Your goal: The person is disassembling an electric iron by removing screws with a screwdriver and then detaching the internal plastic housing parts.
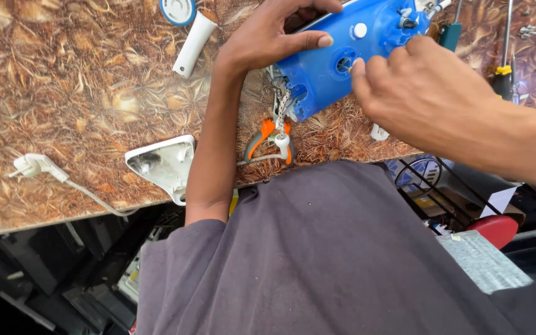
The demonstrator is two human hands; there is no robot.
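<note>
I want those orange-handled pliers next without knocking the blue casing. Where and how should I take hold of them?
Probably best by the two orange handles, from the near table edge. The pliers lie flat with their head under the blue casing and loose wires, while the handles splay towards the body and lie clear. The left hand rests on the casing; the right hand has fingertips at its round hole.

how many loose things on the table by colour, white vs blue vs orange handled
white: 4, tube, triangular cover, plug, small piece
blue: 1, housing under left hand and right hand
orange-handled: 1, pliers
total: 6
</note>
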